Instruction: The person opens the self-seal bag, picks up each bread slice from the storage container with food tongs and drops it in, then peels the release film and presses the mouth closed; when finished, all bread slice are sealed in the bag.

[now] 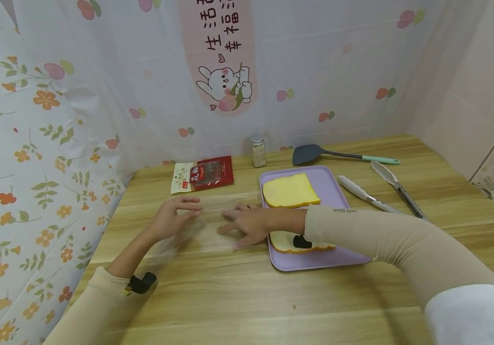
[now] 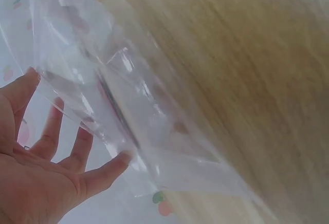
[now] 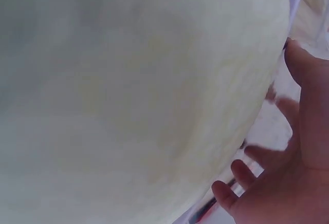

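A thin clear plastic sheet or bag (image 2: 149, 116) lies between my hands; in the head view it is faint and blurred over the wood. My left hand (image 1: 173, 219) is at its left side, fingers spread and touching the plastic in the left wrist view. My right hand (image 1: 248, 225), fingers spread, reaches across the purple tray (image 1: 328, 258) to the plastic's right side. Two bread slices lie on the tray: an upper slice (image 1: 292, 190) with a yellow top, and a paler lower slice (image 1: 281, 242) partly hidden under my right forearm.
Behind the plastic lies a red and cream spice packet (image 1: 210, 175). A small glass jar (image 1: 258, 152) stands at the back beside the tray. A spatula (image 1: 309, 154) with a mint handle and metal tongs (image 1: 395, 184) lie to the right. A patterned cloth hangs behind the table.
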A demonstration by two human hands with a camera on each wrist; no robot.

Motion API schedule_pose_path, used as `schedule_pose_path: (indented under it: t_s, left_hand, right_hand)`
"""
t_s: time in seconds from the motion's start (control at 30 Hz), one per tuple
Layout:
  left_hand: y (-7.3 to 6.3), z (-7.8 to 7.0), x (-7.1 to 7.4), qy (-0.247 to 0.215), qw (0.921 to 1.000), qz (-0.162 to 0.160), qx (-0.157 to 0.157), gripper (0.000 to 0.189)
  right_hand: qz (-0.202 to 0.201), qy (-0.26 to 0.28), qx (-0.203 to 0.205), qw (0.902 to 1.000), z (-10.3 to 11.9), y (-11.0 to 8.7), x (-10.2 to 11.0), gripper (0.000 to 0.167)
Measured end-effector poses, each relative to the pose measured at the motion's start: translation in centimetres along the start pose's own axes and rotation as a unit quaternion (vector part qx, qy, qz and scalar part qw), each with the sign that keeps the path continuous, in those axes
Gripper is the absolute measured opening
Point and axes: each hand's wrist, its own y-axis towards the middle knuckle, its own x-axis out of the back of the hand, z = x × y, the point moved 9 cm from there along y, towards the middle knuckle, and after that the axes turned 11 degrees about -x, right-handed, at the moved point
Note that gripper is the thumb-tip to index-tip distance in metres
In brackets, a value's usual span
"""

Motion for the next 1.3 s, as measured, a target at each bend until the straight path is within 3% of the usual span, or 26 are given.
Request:
schedule_pose_path:
  t_s: [0.13, 0.33, 0.57, 0.83, 1.07, 1.3]
  left_hand:
    - [-0.1, 0.2, -0.2, -0.002, 0.9999, 0.009, 0.008, 0.021]
    - [-0.2, 0.4, -0.3, -0.002, 0.9998, 0.011, 0.014, 0.022]
    - [0.1, 0.2, -0.3, 0.007, 0.9998, 0.012, 0.015, 0.021]
    - [0.1, -0.1, -0.5, 0.0, 0.9999, 0.005, 0.014, 0.019]
    - [0.1, -0.2, -0.9, 0.0, 0.9997, 0.017, 0.018, 0.021]
    - [0.0, -0.2, -1.0, 0.001, 0.9997, 0.022, 0.014, 0.021]
  right_hand:
    - [-0.021, 0.008, -0.016, 0.9996, -0.9, 0.5, 0.2, 0.079]
    - [-0.026, 0.026, -0.026, 0.999, -1.6, 0.7, 0.6, 0.074]
    - [-0.006, 0.002, -0.029, 0.9996, -1.3, 0.5, 0.3, 0.078]
    - [-0.012, -0.011, -0.02, 0.9997, -1.1, 0.5, 0.4, 0.078]
    - [-0.007, 0.019, -0.013, 0.9997, -1.5, 0.1, 0.8, 0.078]
    - [-0.025, 0.058, 0.005, 0.998, -2.2, -0.9, 1.8, 0.065]
